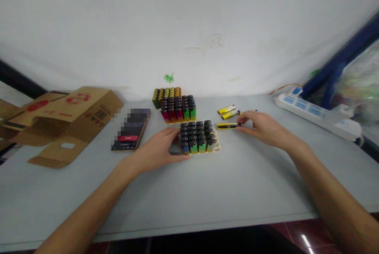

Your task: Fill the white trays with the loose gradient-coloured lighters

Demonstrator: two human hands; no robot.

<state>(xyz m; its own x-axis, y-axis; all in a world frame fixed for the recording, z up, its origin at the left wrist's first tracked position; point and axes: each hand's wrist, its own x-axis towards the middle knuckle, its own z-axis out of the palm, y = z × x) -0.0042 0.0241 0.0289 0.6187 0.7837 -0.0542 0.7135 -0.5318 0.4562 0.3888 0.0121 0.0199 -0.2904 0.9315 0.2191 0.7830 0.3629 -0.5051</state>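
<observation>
A white tray in the middle of the table carries upright lighters with black tops and blue, green and pale bodies. Its right edge shows unfilled slots. My left hand clasps the tray's left side, thumb at the front and fingers behind. To the right of the tray, my right hand pinches the black end of a yellow lighter, held lying sideways. Just behind it lie two more yellow lighters, one farther back and one nearer, close to my right fingertips.
Behind the tray stand lighters in red and green, then a gold-topped group near the wall. A phone and an opened cardboard box are on the left. A white power strip lies at the right.
</observation>
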